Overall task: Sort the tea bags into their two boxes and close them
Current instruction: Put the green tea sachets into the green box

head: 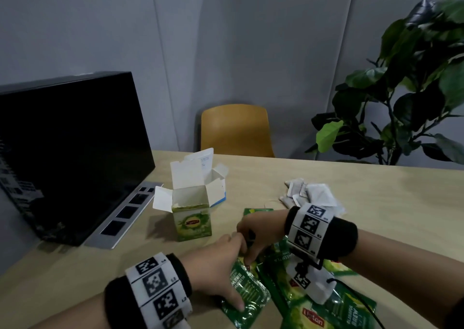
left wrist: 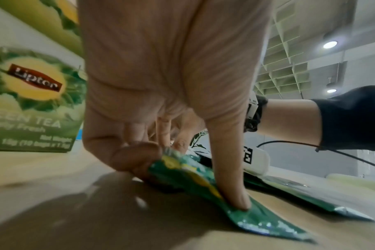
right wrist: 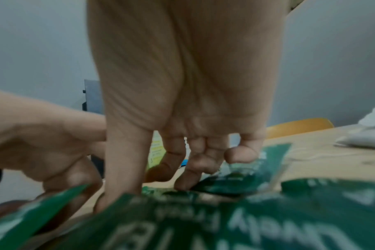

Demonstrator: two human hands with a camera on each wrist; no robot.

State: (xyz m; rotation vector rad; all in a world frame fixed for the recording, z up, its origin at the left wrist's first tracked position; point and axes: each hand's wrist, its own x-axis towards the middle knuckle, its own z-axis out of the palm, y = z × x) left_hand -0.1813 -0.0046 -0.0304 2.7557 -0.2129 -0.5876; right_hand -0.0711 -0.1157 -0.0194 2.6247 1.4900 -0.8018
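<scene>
An open green Lipton tea box (head: 192, 219) (left wrist: 32, 101) stands mid-table, and an open white and blue box (head: 209, 178) sits just behind it. Loose white tea bags (head: 315, 194) lie in a heap to the right. Several green foil sachets (head: 308, 296) (right wrist: 246, 219) are spread near the front edge. My left hand (head: 233, 273) (left wrist: 182, 169) grips one green sachet (head: 248, 297) (left wrist: 203, 182), thumb on top and fingers curled under its far end. My right hand (head: 251, 240) (right wrist: 156, 186) reaches over the pile, its curled fingers and thumb pinching a sachet edge right beside the left fingertips.
A large black box (head: 75, 140) leans at the left, with a silver strip (head: 125, 213) along its base. Behind the wooden table (head: 389, 203) are a yellow chair (head: 236, 130) and a leafy plant (head: 406, 90). A black cable (head: 361, 301) runs from my right wrist.
</scene>
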